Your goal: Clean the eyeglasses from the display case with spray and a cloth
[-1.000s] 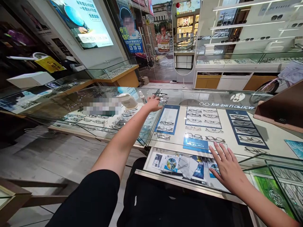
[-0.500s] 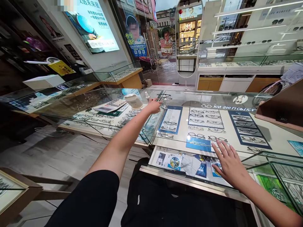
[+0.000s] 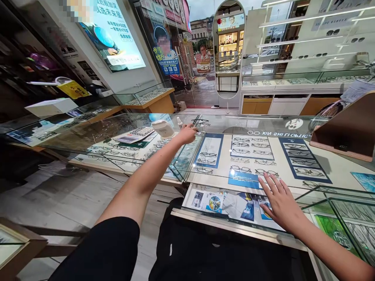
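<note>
My left hand (image 3: 187,134) reaches far across the glass counter, fingers curled in at a pair of eyeglasses (image 3: 201,122) on the counter's far part. Its fingertips meet the near side of the frame; the exact grip is partly hidden. A small white bottle (image 3: 179,122) stands just behind this hand. My right hand (image 3: 279,203) rests palm down on the glass top at the near edge, fingers spread, holding nothing. Under the glass beyond its fingertips lie rows of eyeglass frames (image 3: 252,145) and a blue card (image 3: 244,179).
Left of my left hand stand a white device (image 3: 163,128) and a calculator (image 3: 134,134). A pulled-out drawer (image 3: 234,207) with leaflets is at my lap. The brown back of a tilted panel (image 3: 345,128) stands at right, and a glass case (image 3: 345,218) below it.
The view has tilted up and turned slightly right. My left hand stays at the eyeglasses with little shift, and my right hand stays flat on the glass.
</note>
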The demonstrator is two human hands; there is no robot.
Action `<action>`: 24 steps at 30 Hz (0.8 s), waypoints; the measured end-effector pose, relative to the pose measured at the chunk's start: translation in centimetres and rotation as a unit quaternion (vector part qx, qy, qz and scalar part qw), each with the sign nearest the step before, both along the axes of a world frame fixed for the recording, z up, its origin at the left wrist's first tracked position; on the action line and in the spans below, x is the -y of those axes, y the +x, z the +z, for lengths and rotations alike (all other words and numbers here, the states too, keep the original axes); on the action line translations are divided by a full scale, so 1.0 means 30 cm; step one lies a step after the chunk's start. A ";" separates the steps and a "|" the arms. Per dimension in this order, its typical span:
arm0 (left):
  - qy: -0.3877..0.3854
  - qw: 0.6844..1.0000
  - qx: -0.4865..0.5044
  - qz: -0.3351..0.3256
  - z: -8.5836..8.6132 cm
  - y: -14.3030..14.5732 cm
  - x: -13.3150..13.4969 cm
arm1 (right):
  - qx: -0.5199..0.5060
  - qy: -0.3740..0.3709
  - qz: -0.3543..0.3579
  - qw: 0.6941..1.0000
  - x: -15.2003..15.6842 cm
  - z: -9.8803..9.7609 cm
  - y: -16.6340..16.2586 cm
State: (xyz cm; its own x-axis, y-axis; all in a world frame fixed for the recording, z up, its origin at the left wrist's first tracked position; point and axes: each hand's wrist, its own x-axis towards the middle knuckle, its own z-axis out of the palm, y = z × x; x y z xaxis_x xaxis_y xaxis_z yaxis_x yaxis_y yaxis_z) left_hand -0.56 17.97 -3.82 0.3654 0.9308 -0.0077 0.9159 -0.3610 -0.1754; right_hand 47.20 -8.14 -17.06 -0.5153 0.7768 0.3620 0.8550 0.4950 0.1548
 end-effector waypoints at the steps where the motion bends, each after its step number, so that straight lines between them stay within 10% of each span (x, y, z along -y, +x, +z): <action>1: 0.008 1.000 0.009 -0.005 0.021 0.008 0.027 | -0.001 -0.003 0.001 1.000 0.000 0.002 0.000; 7: 0.007 0.993 0.080 -0.087 0.202 0.101 0.332 | -0.009 -0.034 0.003 0.999 -0.003 0.012 0.006; 13: -0.155 0.971 0.122 -0.133 0.294 0.213 0.700 | -0.003 -0.069 -0.003 0.998 -0.001 0.027 0.011; 24: -0.416 0.873 0.160 -0.199 -0.058 0.290 0.784 | 0.018 -0.086 -0.010 0.996 0.001 0.053 0.011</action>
